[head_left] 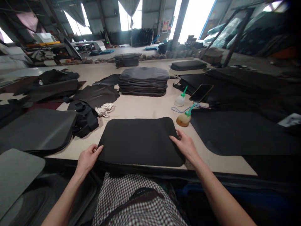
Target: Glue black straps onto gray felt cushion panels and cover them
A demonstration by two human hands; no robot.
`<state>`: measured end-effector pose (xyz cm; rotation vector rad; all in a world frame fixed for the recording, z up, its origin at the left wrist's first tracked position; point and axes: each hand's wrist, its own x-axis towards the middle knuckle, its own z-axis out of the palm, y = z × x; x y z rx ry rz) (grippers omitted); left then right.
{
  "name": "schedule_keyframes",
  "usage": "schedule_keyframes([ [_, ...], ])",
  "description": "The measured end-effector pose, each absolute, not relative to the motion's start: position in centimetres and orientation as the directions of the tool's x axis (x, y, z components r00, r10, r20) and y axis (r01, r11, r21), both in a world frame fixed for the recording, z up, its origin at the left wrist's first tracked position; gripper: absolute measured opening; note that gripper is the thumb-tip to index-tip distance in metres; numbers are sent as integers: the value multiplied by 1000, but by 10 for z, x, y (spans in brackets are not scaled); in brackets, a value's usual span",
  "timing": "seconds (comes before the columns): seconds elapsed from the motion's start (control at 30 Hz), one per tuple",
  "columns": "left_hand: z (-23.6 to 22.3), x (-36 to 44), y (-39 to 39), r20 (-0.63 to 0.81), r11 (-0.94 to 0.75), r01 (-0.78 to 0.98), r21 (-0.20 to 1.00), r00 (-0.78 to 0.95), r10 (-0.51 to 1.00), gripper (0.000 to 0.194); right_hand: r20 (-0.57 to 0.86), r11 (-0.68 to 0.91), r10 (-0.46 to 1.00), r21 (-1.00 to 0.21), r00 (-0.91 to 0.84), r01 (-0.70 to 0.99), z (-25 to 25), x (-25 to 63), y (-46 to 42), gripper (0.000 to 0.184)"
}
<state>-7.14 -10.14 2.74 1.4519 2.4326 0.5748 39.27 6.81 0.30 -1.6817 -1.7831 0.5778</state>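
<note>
A black rectangular sheet with rounded corners [141,142] lies at the table's front edge, right before me. My left hand [90,155] pinches its left edge, thumb on top and fingers curled beneath. On the opposite side, my right hand [183,142] grips the right edge the same way, and that edge is slightly raised. Just beyond my right hand stands a squeeze bottle with amber liquid and a green nozzle [184,118]. Behind it are a second, clear bottle with a green nozzle [180,99] and a dark phone [201,93].
A stack of dark sheets [143,81] stands mid-table. To the left are black straps [84,117], a white cloth bundle [105,110] and larger dark sheets [37,128]. A wide black sheet [244,131] covers the right side. A grey board [18,175] sits at lower left.
</note>
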Motion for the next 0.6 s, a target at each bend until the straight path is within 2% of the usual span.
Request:
schedule_keyframes([
  [0.1,30,-71,-101,-30,449,801,396,-478,878,47,165,120,986,-634,-18,764,1,392,67,52],
  [0.17,33,-70,-103,-1,488,797,357,-522,853,47,264,192,964,-572,-42,797,3,392,64,57],
  [0.27,38,-64,-104,205,432,841,326,-509,836,55,443,325,889,-435,-114,840,10,389,59,62],
  [0.33,41,-54,-100,348,279,906,317,-385,855,62,471,409,857,-375,-209,832,13,383,55,60],
  [0.4,43,-41,-92,370,69,953,294,-180,911,62,433,501,834,-336,-341,798,12,374,51,60],
  [0.5,37,-21,-77,231,-215,948,235,161,960,63,349,589,799,-283,-490,757,2,363,43,61],
  [0.6,25,-10,-70,128,-312,936,165,294,947,66,311,614,786,-296,-534,732,-5,360,38,59],
])
